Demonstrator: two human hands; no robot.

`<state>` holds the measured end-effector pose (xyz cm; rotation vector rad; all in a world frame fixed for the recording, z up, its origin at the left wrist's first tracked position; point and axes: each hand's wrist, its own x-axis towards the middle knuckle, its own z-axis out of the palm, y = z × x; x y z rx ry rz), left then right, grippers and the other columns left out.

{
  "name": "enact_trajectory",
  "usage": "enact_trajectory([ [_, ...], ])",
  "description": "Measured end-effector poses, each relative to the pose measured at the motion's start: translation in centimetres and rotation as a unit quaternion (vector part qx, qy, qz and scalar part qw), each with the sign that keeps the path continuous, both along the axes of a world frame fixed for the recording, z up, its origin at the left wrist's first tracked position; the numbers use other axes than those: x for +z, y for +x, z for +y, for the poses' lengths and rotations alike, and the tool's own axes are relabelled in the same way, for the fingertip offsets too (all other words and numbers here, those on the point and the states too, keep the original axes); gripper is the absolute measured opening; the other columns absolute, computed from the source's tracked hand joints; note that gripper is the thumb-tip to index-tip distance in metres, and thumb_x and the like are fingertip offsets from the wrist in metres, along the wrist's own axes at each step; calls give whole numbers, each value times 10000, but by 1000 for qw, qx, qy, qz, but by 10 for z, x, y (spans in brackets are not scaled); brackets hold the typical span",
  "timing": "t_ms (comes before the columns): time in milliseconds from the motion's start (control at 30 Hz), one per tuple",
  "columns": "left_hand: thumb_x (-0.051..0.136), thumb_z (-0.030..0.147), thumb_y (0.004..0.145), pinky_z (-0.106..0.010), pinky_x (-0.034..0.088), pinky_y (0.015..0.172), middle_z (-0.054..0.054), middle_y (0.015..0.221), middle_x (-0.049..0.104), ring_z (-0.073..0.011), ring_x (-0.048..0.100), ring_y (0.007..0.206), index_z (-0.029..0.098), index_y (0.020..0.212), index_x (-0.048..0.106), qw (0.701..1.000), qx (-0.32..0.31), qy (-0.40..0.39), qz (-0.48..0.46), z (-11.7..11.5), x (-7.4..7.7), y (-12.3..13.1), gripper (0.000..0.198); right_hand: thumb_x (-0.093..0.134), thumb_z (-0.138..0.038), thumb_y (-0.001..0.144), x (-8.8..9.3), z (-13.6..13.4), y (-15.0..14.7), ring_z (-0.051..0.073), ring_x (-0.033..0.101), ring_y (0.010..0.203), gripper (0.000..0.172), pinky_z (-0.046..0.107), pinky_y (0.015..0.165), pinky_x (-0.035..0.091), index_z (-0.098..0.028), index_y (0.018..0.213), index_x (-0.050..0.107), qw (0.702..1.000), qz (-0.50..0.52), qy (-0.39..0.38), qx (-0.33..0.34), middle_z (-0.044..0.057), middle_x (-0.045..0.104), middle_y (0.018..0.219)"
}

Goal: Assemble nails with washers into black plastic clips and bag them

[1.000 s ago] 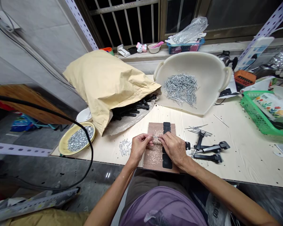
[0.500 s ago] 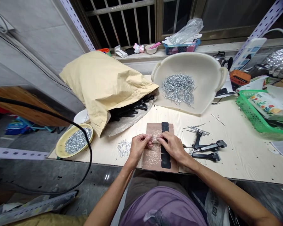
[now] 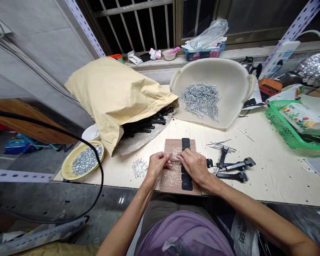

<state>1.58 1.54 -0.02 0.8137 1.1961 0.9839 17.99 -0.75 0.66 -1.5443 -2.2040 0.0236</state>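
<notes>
Both my hands meet over a brown board (image 3: pixel 173 177) with a row of black pads (image 3: pixel 186 142) near the table's front edge. My left hand (image 3: pixel 158 166) pinches one end of a thin metal pin (image 3: pixel 175 155). My right hand (image 3: pixel 193 165) pinches its other end, fingers closed. A small heap of tiny metal bits (image 3: pixel 139 167) lies left of my left hand. Black plastic clips (image 3: pixel 233 166) and several loose pins (image 3: pixel 222 145) lie just right of my right hand.
A cream tray (image 3: pixel 229 78) holds a heap of metal pins (image 3: pixel 201 99). A tan sack (image 3: pixel 114 92) spills black clips. A yellow plate (image 3: pixel 69 167) of small metal parts sits at the left edge. A green basket (image 3: pixel 288 131) stands at right. A black cable (image 3: pixel 56 131) arcs at left.
My hands stay together on the pin over the board, with only slight finger movement. The view has shifted a little as my head moved.
</notes>
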Motion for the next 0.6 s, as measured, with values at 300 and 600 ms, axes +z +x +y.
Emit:
enact_trajectory([
  [300, 765, 416, 612, -181, 468, 454, 8, 562, 597, -69, 551, 428, 93, 710, 634, 1000, -11, 0, 14, -1, 1, 2, 362, 396, -305, 949, -1, -1, 4, 128, 554, 692, 224, 253, 602, 326, -198, 875, 579, 1000, -2, -14, 8, 24, 603, 848],
  [600, 757, 427, 619, -173, 432, 413, 13, 562, 591, -47, 497, 386, 96, 688, 622, 999, -21, -28, -4, 0, 1, 5, 365, 422, -314, 943, -5, -1, 4, 136, 518, 719, 237, 265, 654, 314, -193, 837, 595, 1000, 7, 11, 5, 22, 601, 803],
])
